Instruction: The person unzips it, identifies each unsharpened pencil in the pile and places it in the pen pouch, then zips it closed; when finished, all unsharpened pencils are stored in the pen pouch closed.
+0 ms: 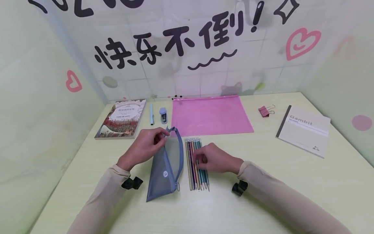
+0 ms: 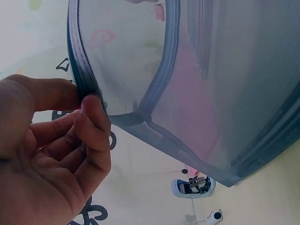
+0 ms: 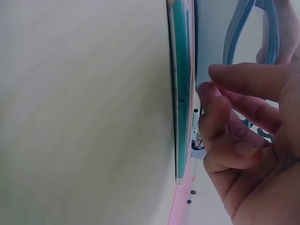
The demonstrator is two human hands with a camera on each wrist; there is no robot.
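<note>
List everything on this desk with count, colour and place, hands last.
mesh pencil pouch: one, grey-blue, front centre, mouth held open
pencils: a row of several, mixed colours, just right of the pouch
zip folder: one, pink, behind the pencils
book: one, patterned cover, back left
pen: one, pale blue, right of the book
small stapler-like item: one, blue-white, beside the pen
binder clip: one, pink, right of the folder
notebook: one, grey-white, far right
table: one, pale yellow-green
left hand: pinches the pouch's rim
right hand: rests on the pencils
</note>
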